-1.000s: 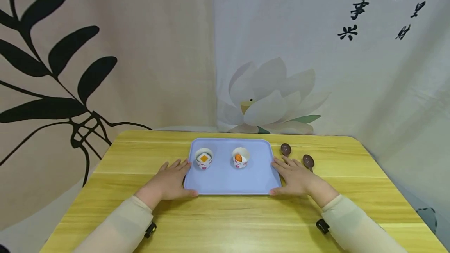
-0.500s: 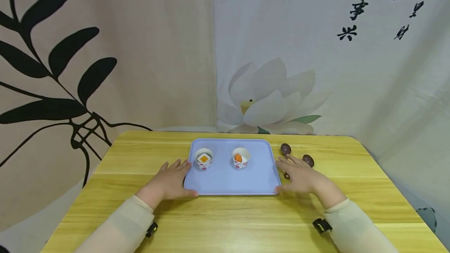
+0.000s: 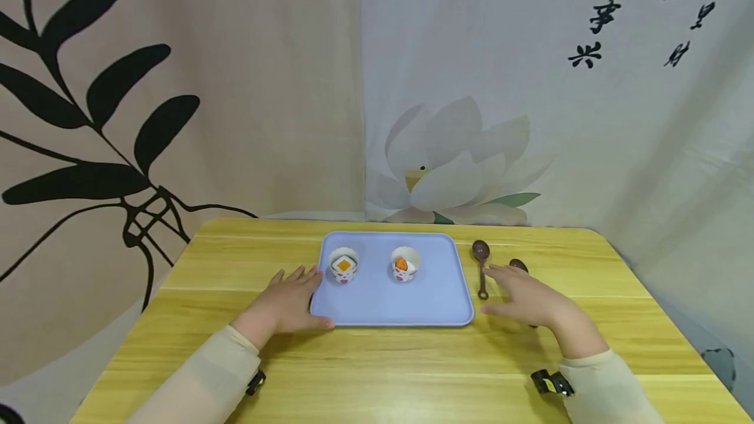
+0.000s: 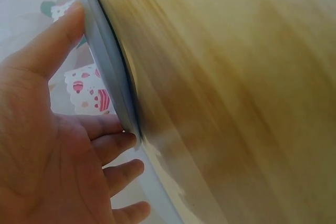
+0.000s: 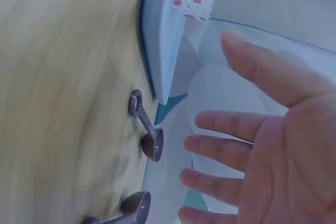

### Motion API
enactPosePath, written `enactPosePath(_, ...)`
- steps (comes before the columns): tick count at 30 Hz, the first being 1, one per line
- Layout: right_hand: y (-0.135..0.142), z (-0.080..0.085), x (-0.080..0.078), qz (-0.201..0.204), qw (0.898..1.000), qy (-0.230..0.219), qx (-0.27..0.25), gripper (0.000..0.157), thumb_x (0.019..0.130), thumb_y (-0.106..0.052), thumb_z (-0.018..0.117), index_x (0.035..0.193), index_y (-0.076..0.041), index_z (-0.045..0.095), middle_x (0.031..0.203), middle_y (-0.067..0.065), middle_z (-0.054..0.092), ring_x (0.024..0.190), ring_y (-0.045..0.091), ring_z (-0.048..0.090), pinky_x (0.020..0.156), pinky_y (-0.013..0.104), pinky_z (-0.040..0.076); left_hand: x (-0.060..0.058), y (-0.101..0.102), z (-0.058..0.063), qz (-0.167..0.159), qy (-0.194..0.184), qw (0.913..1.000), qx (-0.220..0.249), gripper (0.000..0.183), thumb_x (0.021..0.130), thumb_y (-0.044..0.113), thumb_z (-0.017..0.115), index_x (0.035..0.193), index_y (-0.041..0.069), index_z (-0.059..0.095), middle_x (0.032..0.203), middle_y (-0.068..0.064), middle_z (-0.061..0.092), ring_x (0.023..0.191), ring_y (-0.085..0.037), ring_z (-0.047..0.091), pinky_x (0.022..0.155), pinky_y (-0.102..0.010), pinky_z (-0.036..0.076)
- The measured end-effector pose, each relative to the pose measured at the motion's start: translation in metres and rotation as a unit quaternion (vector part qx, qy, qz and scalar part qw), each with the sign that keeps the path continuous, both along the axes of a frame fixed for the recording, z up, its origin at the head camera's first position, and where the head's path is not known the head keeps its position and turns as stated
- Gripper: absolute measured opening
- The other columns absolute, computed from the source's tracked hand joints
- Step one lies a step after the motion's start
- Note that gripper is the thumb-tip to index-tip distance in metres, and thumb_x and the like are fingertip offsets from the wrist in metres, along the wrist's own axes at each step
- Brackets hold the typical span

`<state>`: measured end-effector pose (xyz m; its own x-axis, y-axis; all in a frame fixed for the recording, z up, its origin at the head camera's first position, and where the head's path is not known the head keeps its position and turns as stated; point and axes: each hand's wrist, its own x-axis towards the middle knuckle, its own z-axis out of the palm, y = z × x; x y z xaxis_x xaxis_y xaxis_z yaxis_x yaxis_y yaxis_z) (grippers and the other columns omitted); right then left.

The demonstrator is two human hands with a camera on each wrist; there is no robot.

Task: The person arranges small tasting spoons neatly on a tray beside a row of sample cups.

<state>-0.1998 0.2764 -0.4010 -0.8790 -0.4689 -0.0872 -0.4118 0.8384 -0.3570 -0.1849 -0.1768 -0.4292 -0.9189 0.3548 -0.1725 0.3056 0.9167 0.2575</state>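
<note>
Tray (image 3: 406,306), pale blue and round-cornered, is lying flat under the fingertips of the left hand (image 3: 285,303). That hand is spreading its fingers along the tray's left edge, with the thumb touching the near left corner; it is pressing lightly or resting there, which of the two I cannot tell, and it is not curling round anything. Well to the other side, the right hand (image 3: 526,296) is hanging spread, fingers straight and thumb apart, holding nothing; it is standing clear of the tray's right edge.

Just beyond its fingertips, a brown spoon (image 3: 482,270) is lying on the table between that hand and the tray, its bowl pointing away from the person. A second spoon (image 3: 518,264) is showing its bowl past the hand, which is hiding most of its handle.

On the tray's far half, two paper cups with pink-red prints are standing upright, well apart. The left cup (image 3: 343,276) is holding a white piece with a yellow-orange diamond; the right cup (image 3: 406,275) is holding something orange.

Pale sleeves (image 3: 200,378) are covering both forearms, and a wooden table (image 3: 383,378) is carrying everything. Behind it, a cloth (image 3: 283,103) is hanging, printed with dark leaves, a pale lotus and black characters.
</note>
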Motion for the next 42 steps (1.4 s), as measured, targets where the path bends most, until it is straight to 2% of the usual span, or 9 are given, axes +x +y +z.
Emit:
enactPosePath(6, 0.008, 0.001, 0.003, -0.011, 0.999, -0.014, -0.03, 0.08, 0.092, -0.045, 0.07, 0.146, 0.009, 0.043, 0.149, 0.031, 0.041, 0.137, 0.052, 0.038, 0.109, 0.065, 0.033, 0.001, 0.0, 0.003, -0.002, -0.003, 1.0, -0.001, 0.108, 0.078, 0.069, 0.07, 0.152, -0.002, 0.036, 0.159, -0.021, 0.033, 0.147, -0.044, 0.025, 0.117, -0.066, 0.013)
enactPosePath(13, 0.021, 0.003, 0.008, -0.043, 0.998, -0.025, -0.044, 0.076, 0.096, -0.041, 0.067, 0.146, 0.01, 0.04, 0.147, 0.034, 0.042, 0.133, 0.053, 0.042, 0.106, 0.065, 0.037, -0.002, 0.001, 0.002, -0.005, -0.004, 1.0, -0.003, 0.109, 0.079, 0.07, 0.07, 0.153, -0.002, 0.035, 0.159, -0.021, 0.032, 0.147, -0.044, 0.025, 0.117, -0.066, 0.012)
enactPosePath(24, 0.033, -0.003, 0.009, -0.064, 0.996, -0.032, -0.044, 0.074, 0.097, -0.04, 0.065, 0.146, 0.009, 0.042, 0.147, 0.032, 0.044, 0.133, 0.053, 0.042, 0.105, 0.065, 0.037, -0.003, 0.0, 0.0, -0.006, -0.005, 1.0, 0.003, 0.11, 0.079, 0.069, 0.07, 0.153, -0.003, 0.034, 0.159, -0.021, 0.031, 0.147, -0.044, 0.024, 0.117, -0.066, 0.012)
enactPosePath(33, 0.045, -0.008, 0.005, -0.109, 0.993, -0.018, -0.045, 0.068, 0.097, -0.039, 0.065, 0.143, 0.008, 0.048, 0.137, 0.034, 0.052, 0.118, 0.052, 0.055, 0.091, 0.063, 0.048, -0.002, -0.002, -0.004, 0.0, -0.01, 0.9999, 0.007, 0.111, 0.078, 0.071, 0.07, 0.153, -0.003, 0.034, 0.16, -0.02, 0.03, 0.148, -0.044, 0.024, 0.117, -0.066, 0.013)
enactPosePath(42, 0.052, -0.012, 0.003, -0.157, 0.985, -0.02, -0.067, 0.062, 0.098, -0.038, 0.064, 0.139, 0.007, 0.052, 0.137, 0.033, 0.053, 0.113, 0.048, 0.06, 0.085, 0.056, 0.054, -0.002, -0.002, -0.002, 0.001, -0.012, 0.9999, 0.007, 0.111, 0.078, 0.07, 0.07, 0.153, -0.003, 0.034, 0.16, -0.02, 0.029, 0.148, -0.044, 0.023, 0.117, -0.066, 0.012)
